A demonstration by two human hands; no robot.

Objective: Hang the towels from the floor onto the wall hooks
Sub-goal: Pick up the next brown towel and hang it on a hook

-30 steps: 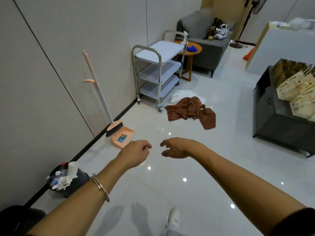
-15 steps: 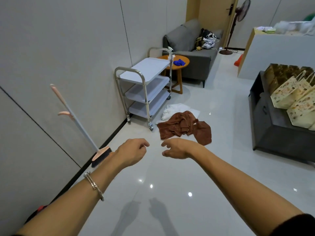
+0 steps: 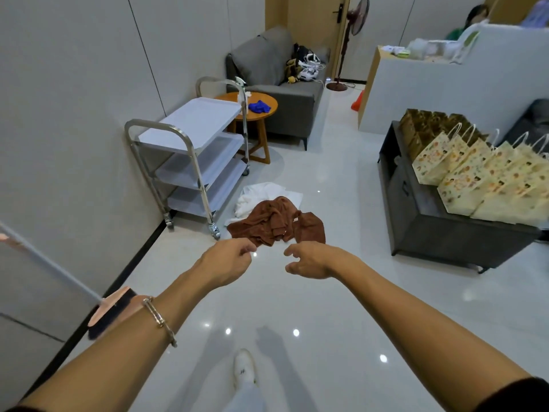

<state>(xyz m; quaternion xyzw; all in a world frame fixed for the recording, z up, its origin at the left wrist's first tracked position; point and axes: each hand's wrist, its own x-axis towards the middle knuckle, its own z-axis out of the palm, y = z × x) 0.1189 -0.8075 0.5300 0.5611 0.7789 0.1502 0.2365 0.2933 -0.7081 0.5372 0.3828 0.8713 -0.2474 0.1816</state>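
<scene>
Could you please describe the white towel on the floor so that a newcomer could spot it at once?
Find the three-shelf steel trolley against the left wall. On the glossy floor beside its wheels lie two crumpled towels. The white towel is the pale one behind, partly covered by the rust-brown towel.

Bare glossy floor (image 3: 267, 298) lies open in mid-frame from the left hand (image 3: 228, 263) and right hand (image 3: 309, 260) up to the brown towel heap (image 3: 276, 223) — nothing stands between. Centre left, the steel trolley (image 3: 190, 162) sits just beside the heap's left edge; the dark cabinet (image 3: 430, 221) at right stands well apart. A broom head (image 3: 111, 304) crowds the lower left.
</scene>
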